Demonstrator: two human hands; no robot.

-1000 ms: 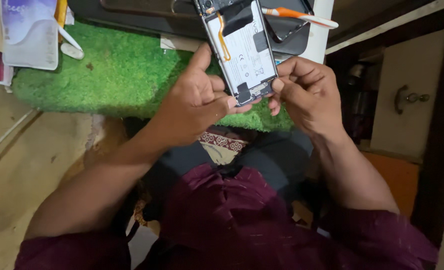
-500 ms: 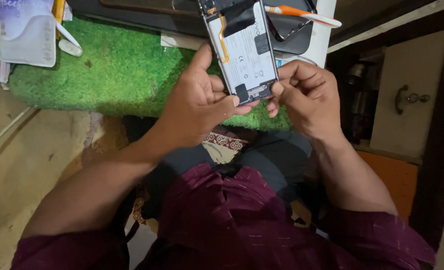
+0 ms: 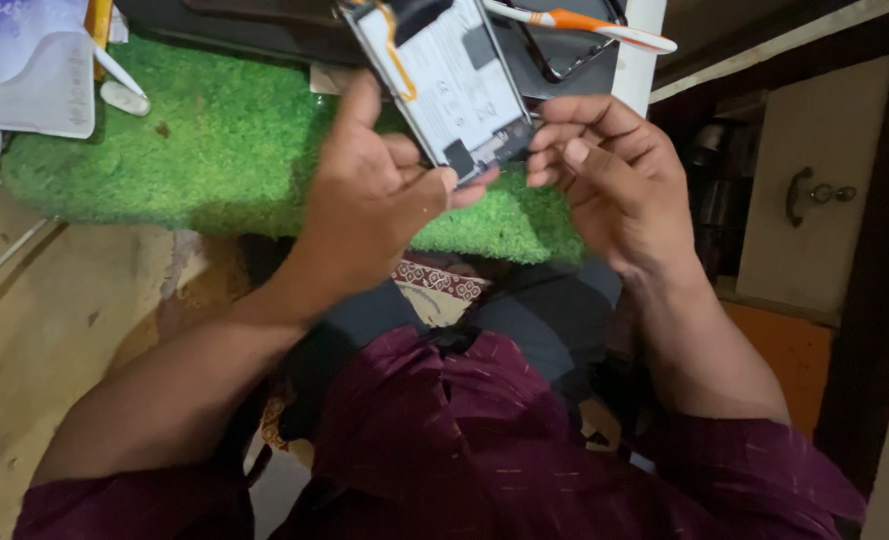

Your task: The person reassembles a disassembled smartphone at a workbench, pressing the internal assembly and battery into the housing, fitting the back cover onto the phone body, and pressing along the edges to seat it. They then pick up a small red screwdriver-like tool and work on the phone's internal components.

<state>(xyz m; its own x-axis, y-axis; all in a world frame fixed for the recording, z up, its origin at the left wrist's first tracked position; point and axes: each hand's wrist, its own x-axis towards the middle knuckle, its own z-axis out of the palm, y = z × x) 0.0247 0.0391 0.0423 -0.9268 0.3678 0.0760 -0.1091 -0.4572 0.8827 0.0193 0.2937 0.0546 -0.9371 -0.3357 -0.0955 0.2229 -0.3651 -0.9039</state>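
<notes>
Two hands are holding an opened phone (image 3: 455, 85) at upper centre, above the green mat (image 3: 215, 150). The left hand (image 3: 370, 200) is gripping its lower edge to steady it; the right hand (image 3: 605, 170), fingers (image 3: 550, 135) curled, is pinching its corner.

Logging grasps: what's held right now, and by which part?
An opened phone, back cover off, is gripped at its lower end. The left hand pinches the lower left edge; the right hand has fingers at the lower right corner.

One opened phone (image 3: 452, 85), two hands, one green mat (image 3: 215, 150), one orange-and-white tool (image 3: 590, 27), one white packet (image 3: 33, 65).
</notes>
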